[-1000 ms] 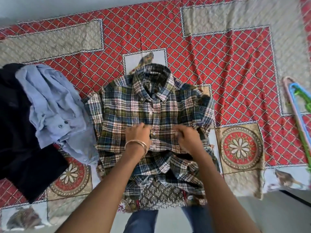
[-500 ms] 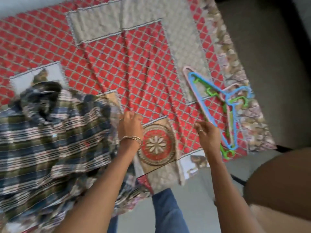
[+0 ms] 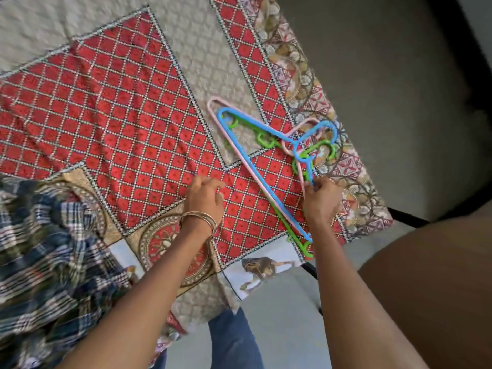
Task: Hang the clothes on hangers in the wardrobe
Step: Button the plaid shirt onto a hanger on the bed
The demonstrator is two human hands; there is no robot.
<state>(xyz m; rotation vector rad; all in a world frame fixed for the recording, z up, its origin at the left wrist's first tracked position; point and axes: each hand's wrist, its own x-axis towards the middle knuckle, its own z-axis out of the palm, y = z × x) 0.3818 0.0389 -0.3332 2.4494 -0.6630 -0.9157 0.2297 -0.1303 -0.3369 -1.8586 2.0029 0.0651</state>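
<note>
Hangers, three of them stacked (a blue hanger (image 3: pixel 262 173) on top, a pink hanger (image 3: pixel 231 145) and a green hanger (image 3: pixel 298 237) beneath), lie on the bedspread (image 3: pixel 119 115) near the bed's right edge, hooks pointing toward that edge. A second ago both hands were on the front of the plaid shirt (image 3: pixel 45 257); half a second ago the right hand (image 3: pixel 320 202) was just short of the hangers, and now its curled fingers pinch the blue and pink bars where they meet near the hooks. The left hand (image 3: pixel 205 198), bangles (image 3: pixel 199 221) at the wrist, has left the shirt and rests loosely curled on the red diamond cloth, holding nothing. The view has swung right, so the shirt sits crumpled at the bed's left near edge, cut off by the frame. The bedspread is red lattice with beige panels and round medallions; beyond the bed's right edge is grey floor (image 3: pixel 386 89). Motion blur softens the shirt, and the green hanger is mostly hidden under the others. Blue jeans (image 3: pixel 231 339) show below the near edge.
</note>
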